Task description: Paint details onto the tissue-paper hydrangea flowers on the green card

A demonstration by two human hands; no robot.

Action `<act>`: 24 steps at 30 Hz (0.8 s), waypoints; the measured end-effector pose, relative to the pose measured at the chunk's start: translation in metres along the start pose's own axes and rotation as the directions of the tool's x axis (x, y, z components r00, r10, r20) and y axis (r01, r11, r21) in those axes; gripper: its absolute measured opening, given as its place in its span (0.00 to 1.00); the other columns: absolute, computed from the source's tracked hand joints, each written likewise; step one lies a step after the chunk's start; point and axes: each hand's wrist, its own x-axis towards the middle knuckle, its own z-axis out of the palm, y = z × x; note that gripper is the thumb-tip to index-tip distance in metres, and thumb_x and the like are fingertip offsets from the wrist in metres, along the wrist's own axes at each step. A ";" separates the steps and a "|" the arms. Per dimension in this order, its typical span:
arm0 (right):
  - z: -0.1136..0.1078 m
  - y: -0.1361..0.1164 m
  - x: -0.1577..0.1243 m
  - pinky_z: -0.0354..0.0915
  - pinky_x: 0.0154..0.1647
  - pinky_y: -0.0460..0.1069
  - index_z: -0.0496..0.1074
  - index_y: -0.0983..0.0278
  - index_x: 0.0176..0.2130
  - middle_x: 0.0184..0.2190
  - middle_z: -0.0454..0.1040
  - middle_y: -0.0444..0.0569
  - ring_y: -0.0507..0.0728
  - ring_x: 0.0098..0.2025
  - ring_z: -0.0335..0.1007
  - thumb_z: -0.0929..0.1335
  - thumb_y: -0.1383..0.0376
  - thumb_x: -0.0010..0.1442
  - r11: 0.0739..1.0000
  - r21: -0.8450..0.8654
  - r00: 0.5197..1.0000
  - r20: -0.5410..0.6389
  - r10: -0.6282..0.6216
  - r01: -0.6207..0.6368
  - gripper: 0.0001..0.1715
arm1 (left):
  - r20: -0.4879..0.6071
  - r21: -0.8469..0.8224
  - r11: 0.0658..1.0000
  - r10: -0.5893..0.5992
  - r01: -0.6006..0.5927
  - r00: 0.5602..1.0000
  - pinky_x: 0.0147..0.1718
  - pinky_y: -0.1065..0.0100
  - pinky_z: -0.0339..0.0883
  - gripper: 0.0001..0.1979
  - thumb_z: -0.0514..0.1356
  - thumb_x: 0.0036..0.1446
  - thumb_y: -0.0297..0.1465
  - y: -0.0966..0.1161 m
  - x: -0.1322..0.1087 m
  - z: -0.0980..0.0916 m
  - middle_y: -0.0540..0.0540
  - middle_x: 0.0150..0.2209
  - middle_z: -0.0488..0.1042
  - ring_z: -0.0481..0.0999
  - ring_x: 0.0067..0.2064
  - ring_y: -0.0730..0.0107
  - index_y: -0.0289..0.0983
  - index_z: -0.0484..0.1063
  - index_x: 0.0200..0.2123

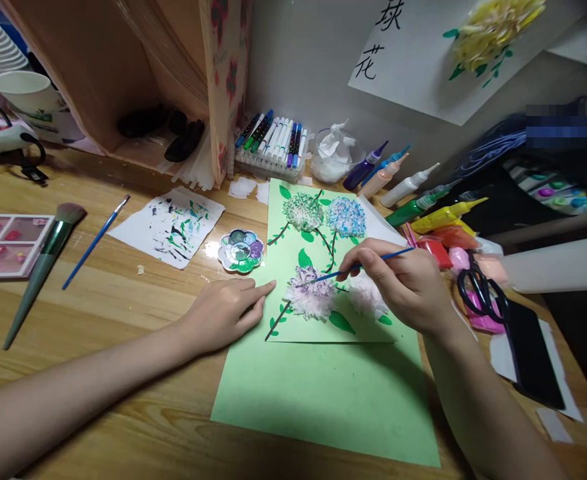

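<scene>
My right hand [398, 283] pinches a thin blue paintbrush [336, 273]. The brush tip touches a fluffy flower with purple-tipped petals [312, 293] on a light green sheet [283, 260]. A paler pinkish-white flower [368, 295] is partly hidden by this hand. Above sit a green-tipped flower [303, 212] and a blue-tipped one [347, 217], among painted leaves and dark stems. My left hand [228, 310] rests on the table with its index finger stretched to the sheet's left edge, holding nothing. Just above it lies a flower-shaped paint palette [242, 251] with green and purple paint.
Another green sheet [323, 400] lies underneath, nearer me. Left are a paint-stained tissue [170, 227], a second paintbrush [96, 243] and a large makeup brush [46, 267]. Markers [273, 141] and paint bottles [413, 207] line the back. Black scissors [480, 293] and a phone [533, 357] lie right.
</scene>
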 end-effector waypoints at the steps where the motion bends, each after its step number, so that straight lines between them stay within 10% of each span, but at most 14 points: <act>1: -0.001 0.000 0.000 0.64 0.32 0.48 0.72 0.62 0.30 0.26 0.75 0.47 0.52 0.30 0.71 0.58 0.59 0.68 1.000 0.000 1.000 -0.009 0.005 -0.005 0.21 | 0.003 0.002 1.000 -0.002 0.002 1.000 0.29 0.69 0.63 0.19 0.48 0.63 0.29 0.000 0.000 0.000 0.46 0.31 0.76 0.73 0.31 0.69 0.37 0.71 0.53; 24: -0.005 0.003 0.000 0.65 0.32 0.48 0.73 0.61 0.31 0.26 0.75 0.46 0.52 0.29 0.70 0.58 0.59 0.68 1.000 -0.008 1.000 -0.021 -0.005 0.004 0.20 | 0.001 0.005 1.000 -0.006 0.006 1.000 0.29 0.69 0.63 0.19 0.48 0.63 0.30 0.000 0.001 0.000 0.47 0.30 0.75 0.73 0.31 0.69 0.37 0.71 0.53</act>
